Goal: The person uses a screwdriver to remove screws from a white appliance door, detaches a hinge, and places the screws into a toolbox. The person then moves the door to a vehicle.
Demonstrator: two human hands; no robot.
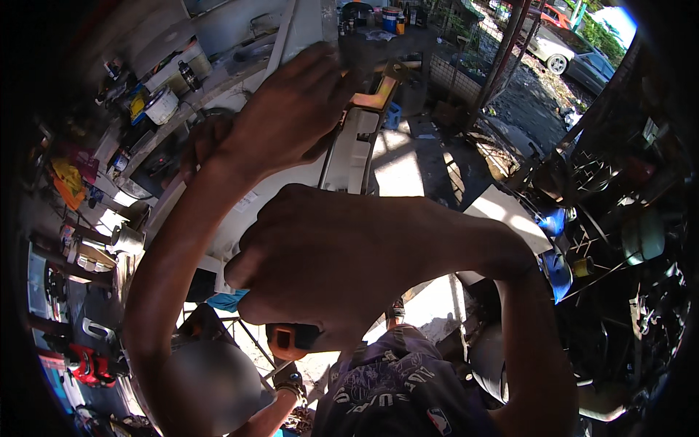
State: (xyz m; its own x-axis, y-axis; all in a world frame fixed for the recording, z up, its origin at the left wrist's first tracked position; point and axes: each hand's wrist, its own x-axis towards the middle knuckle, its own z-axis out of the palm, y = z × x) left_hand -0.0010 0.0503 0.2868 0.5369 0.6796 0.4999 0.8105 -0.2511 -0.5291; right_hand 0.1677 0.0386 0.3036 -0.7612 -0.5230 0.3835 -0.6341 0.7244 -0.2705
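On my feed, the right hand [320,255] is clenched around an orange-and-black tool [290,342], only its lower end showing beneath the fist. I have the left hand [298,105] bent over the upper end of a pale metal channel [348,156]; its fingertips are hidden from me, so I cannot tell whether it grasps the metal or merely rests there. The channel lies ahead of the right fist, with a brass-coloured bracket [377,95] at its far end.

As for writing, the dark shirt [408,390] at my lower edge carries curved pale lettering around a line drawing, plus a small red-and-white badge [439,421]. I make out a pale label [246,201] on the white panel [237,222] left of the channel, its print too small to read from here. A blue-and-orange tin [391,20] stands at the back, and a white bucket [162,105] on the left. A co-worker's wristband [293,390] shows low, near the tool.
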